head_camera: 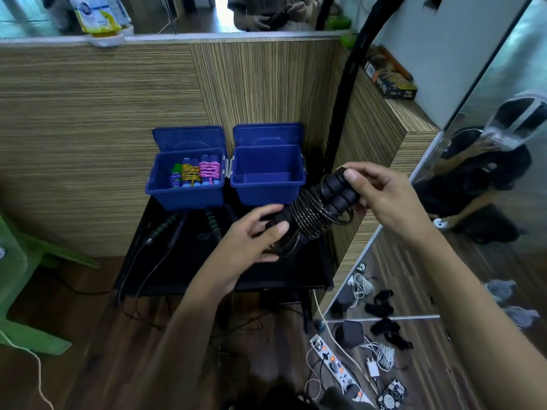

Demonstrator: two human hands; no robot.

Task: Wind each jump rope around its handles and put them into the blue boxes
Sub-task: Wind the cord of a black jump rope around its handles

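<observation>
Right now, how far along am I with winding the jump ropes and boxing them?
Done: three wound ropes sit in the left blue box. In hand: the black rope, coiled round its handles, gripped by your right hand and left hand. Left: it goes in a box; the right blue box looks empty. Unwound ropes lie on the black table.

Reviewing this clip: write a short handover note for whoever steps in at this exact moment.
Right hand grips the black handles' upper end; left hand holds the lower end of the black jump rope, cord mostly coiled, a loose loop hanging.
Left blue box holds three wound ropes; right blue box looks empty.
Left: finish this coil, box it, then wind the unwound ropes on the black table.
</observation>
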